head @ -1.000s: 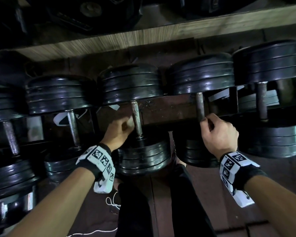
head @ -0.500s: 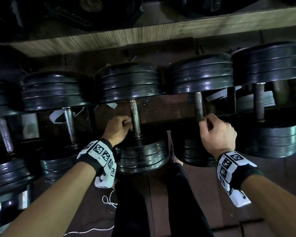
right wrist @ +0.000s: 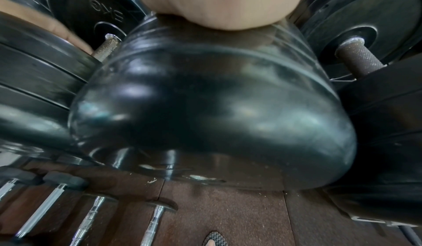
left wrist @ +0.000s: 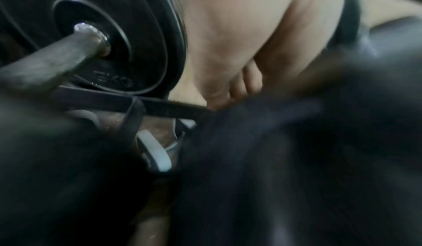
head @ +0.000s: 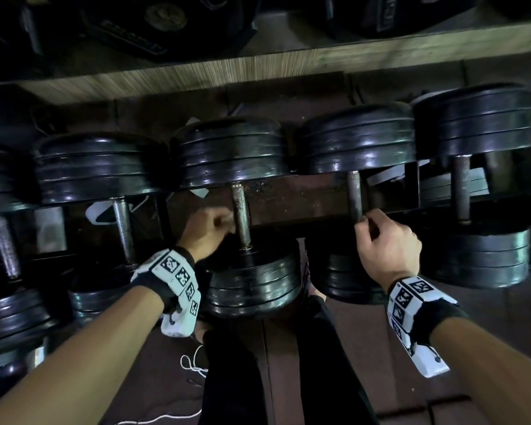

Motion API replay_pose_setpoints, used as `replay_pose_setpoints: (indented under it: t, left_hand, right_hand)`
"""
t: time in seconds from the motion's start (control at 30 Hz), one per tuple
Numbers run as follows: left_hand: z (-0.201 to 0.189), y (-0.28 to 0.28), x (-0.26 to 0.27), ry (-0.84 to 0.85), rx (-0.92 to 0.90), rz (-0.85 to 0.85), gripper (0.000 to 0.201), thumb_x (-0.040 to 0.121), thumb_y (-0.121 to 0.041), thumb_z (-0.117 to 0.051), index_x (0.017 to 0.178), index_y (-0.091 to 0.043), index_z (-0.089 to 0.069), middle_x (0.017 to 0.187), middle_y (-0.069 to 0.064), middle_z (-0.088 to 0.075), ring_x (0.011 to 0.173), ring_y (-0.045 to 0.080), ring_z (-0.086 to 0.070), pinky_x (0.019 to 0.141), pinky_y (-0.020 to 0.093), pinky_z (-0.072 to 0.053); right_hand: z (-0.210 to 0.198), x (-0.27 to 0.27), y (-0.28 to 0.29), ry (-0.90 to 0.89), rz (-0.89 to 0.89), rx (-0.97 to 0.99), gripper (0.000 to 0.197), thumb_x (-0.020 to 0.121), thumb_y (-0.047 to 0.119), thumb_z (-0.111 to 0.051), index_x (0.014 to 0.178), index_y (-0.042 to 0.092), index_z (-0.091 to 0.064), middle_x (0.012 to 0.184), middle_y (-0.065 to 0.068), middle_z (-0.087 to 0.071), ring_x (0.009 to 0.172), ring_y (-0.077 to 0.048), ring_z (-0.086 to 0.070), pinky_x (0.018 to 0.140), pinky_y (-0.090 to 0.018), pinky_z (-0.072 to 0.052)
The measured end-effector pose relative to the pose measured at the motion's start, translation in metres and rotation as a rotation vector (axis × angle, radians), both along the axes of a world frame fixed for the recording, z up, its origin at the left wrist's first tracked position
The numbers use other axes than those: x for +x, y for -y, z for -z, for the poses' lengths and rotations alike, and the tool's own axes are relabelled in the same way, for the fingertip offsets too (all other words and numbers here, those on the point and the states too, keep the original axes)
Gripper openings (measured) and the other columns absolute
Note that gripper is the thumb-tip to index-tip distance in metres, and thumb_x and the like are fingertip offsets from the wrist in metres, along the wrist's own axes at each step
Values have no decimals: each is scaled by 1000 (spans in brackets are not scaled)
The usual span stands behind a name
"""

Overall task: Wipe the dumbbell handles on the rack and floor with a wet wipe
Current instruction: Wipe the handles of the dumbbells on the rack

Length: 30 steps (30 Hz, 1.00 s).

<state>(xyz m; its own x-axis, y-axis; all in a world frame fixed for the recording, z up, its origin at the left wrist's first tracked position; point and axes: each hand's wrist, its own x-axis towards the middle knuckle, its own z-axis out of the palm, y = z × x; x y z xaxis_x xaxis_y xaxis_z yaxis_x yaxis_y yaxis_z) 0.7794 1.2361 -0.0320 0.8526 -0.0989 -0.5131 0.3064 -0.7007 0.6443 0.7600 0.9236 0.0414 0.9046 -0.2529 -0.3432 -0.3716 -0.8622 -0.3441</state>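
In the head view, a row of dumbbells is seen lying across a dark rack rail (head: 301, 197) through the middle of the frame. The left hand (head: 207, 230) is held against the left side of the centre handle (head: 240, 216), its fingers (head: 224, 222) curled toward the bar. A pale patch shows between the fingertips and the bar; it is judged to be the wet wipe, though motion blur hides it, so whether the fingers are clamped on it cannot be told. The left wrist view is too smeared to settle this. The right hand (head: 387, 243) is curled round the lower part of the next handle (head: 354, 194) to the right, thumb and fingers closed on the bar, apparently to steady it.

The step in hand is judged to be the wiping of the centre handle. It would be done well if the wipe were wrapped round the bar rather than pressed on one side, then drawn along the whole knurled length from plate to plate with a slight twist, so the underside is reached. Firm pressure is advised, since rust-like speckling is visible on the metal. The handles at the left and right edges of the frame appear not yet attended to.
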Motion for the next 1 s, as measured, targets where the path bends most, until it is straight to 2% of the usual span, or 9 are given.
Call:
replay_pose_setpoints:
  t: [0.1, 0.2, 0.37, 0.5, 0.6, 0.7, 0.77, 0.9, 1.0]
  left_hand:
    - [-1, 1, -18, -114, -62, 83, 30, 95, -12, -63, 66, -21, -65, 68, -7, -66, 64, -2, -57, 70, 22, -38]
    - [0, -2, 2, -100, -110, -49, 28, 93, -11, -66, 69, -25, -64, 71, -7, -66, 67, 1, -56, 74, 22, -38]
    - [-2, 3, 31, 45, -193, -311, 16, 92, -1, -62, 103, -8, -72, 85, 1, -67, 63, -1, -57, 75, 26, -46]
    - [4, 6, 12, -125, -101, -65, 11, 94, -3, -63, 87, -10, -68, 77, -8, -62, 67, -3, -53, 68, 12, -37]
    - [15, 9, -11, -244, -1, 31, 13, 94, -2, -61, 98, -1, -73, 87, 4, -69, 79, 13, -59, 69, 20, -38]
    - [13, 9, -5, -259, -28, 10, 10, 92, -3, -65, 91, -7, -74, 91, 6, -72, 86, 13, -62, 75, 23, -42]
    - [7, 9, 10, -211, -144, -67, 18, 90, -2, -66, 87, -19, -73, 87, -1, -72, 81, 2, -64, 75, 17, -46]
    - [-6, 12, 39, -71, -232, -245, 17, 91, -9, -69, 107, -12, -74, 103, -5, -72, 94, 2, -63, 80, -1, -38]
    - [-2, 8, 38, -88, -229, -243, 20, 95, -9, -63, 111, -14, -73, 110, 3, -73, 100, 13, -65, 98, 21, -46]
  right_hand:
    - [-2, 1, -1, -8, -4, 2, 19, 97, 25, -55, 101, 10, -66, 84, -20, -70, 83, -47, -62, 69, -39, -31]
    - [-3, 0, 0, -15, -2, -2, 20, 98, 25, -55, 103, 10, -66, 86, -20, -70, 84, -47, -62, 70, -39, -32]
    - [0, 1, 0, -5, -13, -14, 20, 98, 26, -55, 103, 10, -67, 87, -20, -71, 84, -47, -62, 69, -39, -32]
    - [3, 0, 2, 18, -19, -13, 22, 98, 27, -54, 101, 9, -66, 86, -20, -71, 82, -47, -62, 68, -39, -33]
    - [4, -1, 2, 40, -16, -5, 22, 97, 27, -54, 99, 9, -66, 82, -19, -70, 79, -47, -62, 67, -39, -33]
    - [5, -1, 2, 47, -9, 6, 18, 97, 24, -57, 97, 9, -66, 80, -18, -70, 78, -47, -62, 67, -38, -32]
    - [5, -1, 2, 61, -15, 6, 25, 97, 30, -52, 97, 10, -67, 79, -17, -70, 77, -46, -62, 66, -37, -31]
    - [7, -2, 3, 69, -27, 8, 28, 95, 33, -48, 94, 10, -65, 79, -17, -70, 76, -46, -62, 65, -37, -31]
    - [7, -2, 4, 80, -42, 2, 36, 88, 38, -41, 93, 11, -64, 77, -15, -69, 75, -46, -62, 64, -37, -31]
